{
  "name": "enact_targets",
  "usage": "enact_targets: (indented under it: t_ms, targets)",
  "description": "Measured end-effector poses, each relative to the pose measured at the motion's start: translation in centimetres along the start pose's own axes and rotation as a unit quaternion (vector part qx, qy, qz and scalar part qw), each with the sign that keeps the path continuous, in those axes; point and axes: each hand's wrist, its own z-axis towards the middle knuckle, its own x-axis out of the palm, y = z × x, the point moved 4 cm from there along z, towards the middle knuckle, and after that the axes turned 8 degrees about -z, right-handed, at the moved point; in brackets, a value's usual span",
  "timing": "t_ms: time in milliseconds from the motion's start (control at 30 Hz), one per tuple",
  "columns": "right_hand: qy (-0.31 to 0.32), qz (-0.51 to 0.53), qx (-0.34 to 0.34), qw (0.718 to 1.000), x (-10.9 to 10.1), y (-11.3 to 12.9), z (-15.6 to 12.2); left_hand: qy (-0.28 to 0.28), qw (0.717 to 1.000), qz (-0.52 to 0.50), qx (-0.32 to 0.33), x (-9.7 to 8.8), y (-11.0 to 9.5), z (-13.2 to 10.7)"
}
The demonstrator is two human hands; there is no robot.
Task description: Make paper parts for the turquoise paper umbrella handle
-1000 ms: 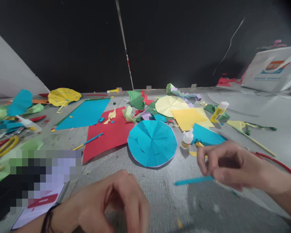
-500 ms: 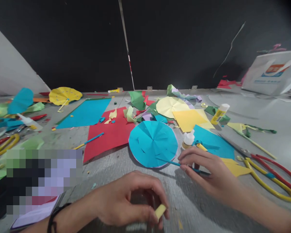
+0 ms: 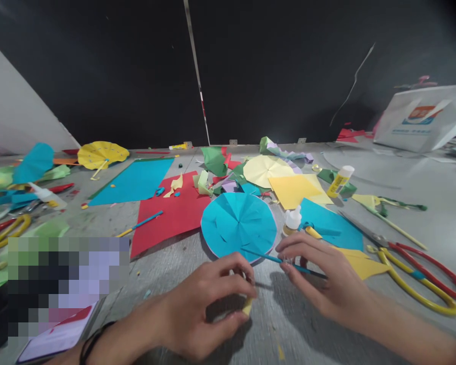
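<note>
My left hand (image 3: 209,309) pinches a small pale yellow piece of paper (image 3: 248,306) between thumb and fingers, just above the table. My right hand (image 3: 319,268) grips a thin blue stick (image 3: 269,257) that looks like rolled paper. Its far tip overlaps the lower edge of a round, creased blue paper disc (image 3: 238,223), which lies flat in front of my hands; from here I cannot tell if they touch. A small white-capped glue bottle (image 3: 292,219) stands just beyond my right fingers.
Large scissors (image 3: 414,274) with red and yellow handles lie on the right beside a glue stick (image 3: 340,181). Red paper (image 3: 171,218), blue paper (image 3: 137,180) and many scraps cover the table. A white bag (image 3: 421,116) stands at the far right; a yellow paper umbrella (image 3: 102,153) lies at the back left.
My left hand has moved up and forward, closer to the blue disc, with the yellow piece in it. My right hand stays nearly in place, still holding the blue stick.
</note>
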Motion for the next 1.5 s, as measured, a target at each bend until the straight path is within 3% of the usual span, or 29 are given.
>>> enact_targets:
  t_ms: [167, 333, 500, 700, 833, 933, 1067, 1267, 1500]
  targets:
    - [0.003, -0.015, -0.006, 1.000, -0.1, 0.4, 0.0, 0.069, 0.986, 0.142, 0.043, 1.3, 0.1, -0.3]
    - [0.027, -0.011, 0.015, 0.999, 0.3, 0.3, 0.1, 0.073, 0.981, 0.175, 0.036, 1.5, 0.4, -0.3]
    - [0.046, -0.019, 0.014, 0.999, 0.7, 0.0, -0.1, 0.043, 0.984, 0.170, 0.036, 1.1, 0.3, -0.2]
    - [0.023, -0.031, -0.021, 0.999, 0.8, -0.1, 0.0, -0.048, 0.977, 0.201, 0.052, 0.6, 0.1, -0.3]
    - [0.007, -0.021, -0.029, 0.999, 0.8, -0.1, 0.0, 0.006, 0.971, 0.237, 0.046, 1.3, 0.6, -0.2]
    - [0.013, -0.018, -0.023, 0.999, 0.9, -0.1, 0.0, 0.037, 0.960, 0.279, 0.002, 1.3, 1.6, -0.2]
    - [0.011, -0.027, -0.030, 0.999, 0.9, -0.2, -0.1, -0.022, 0.932, 0.360, -0.033, 0.4, 2.2, -0.3]
    - [0.024, -0.025, -0.034, 0.999, 0.9, -0.3, -0.2, -0.166, 0.927, 0.333, 0.055, -0.2, 0.6, -0.2]
    - [0.043, 0.008, -0.032, 0.999, 1.2, 0.1, -0.3, -0.099, 0.939, 0.326, 0.055, 0.7, 1.3, -0.4]
